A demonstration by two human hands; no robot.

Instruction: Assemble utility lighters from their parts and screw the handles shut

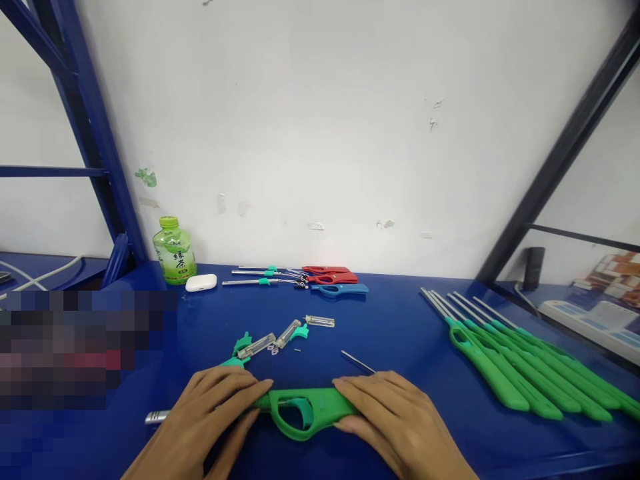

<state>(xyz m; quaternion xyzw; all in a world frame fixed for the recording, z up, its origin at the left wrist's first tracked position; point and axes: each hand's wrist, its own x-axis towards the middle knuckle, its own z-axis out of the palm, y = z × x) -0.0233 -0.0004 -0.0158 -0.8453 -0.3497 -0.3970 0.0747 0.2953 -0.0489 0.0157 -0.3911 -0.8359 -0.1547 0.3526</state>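
Low in the head view, a green long-neck gas lighter (320, 407) lies sideways between my hands, its teal trigger showing inside the guard. My left hand (215, 413) is closed around the neck end, and the metal tip pokes out to its left. The handle end is gripped by my right hand (395, 420), fingers on top and thumb below. A thin metal rod (358, 361) lies just beyond the right hand. Past the left hand are teal triggers (243, 343) and clear fuel tanks (289, 333), loose on the table.
Several green lighters (500, 373) fan out on the blue table (390, 327) at right. Red lighters (330, 277) and a blue lighter (345, 289) with exposed wires lie along the wall. A green tea bottle (175, 253) and white case (201, 283) stand back left.
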